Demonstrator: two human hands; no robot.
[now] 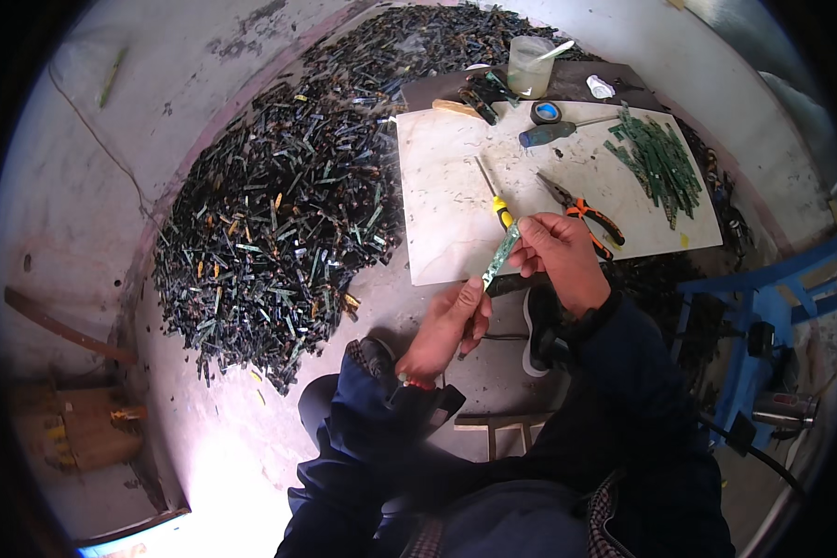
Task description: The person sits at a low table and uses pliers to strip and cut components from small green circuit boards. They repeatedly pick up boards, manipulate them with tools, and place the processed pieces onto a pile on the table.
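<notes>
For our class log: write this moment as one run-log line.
left hand: holds green strip | right hand: pinches strip top | nearby: pliers, screwdriver

Large heap of dark green strips (pixel 279 214) spread across concrete floor (pixel 84 186). Pale board (pixel 456 223) carrying orange-handled pliers (pixel 581 212), yellow-handled screwdriver (pixel 493 191), blue-handled screwdriver (pixel 553 132), roll of tape (pixel 546 112), smaller pile of green strips (pixel 660 163). Clear plastic cup (pixel 530 67) just beyond. Blue frame (pixel 753 307) at right, wooden box (pixel 74 423) at left.
</notes>
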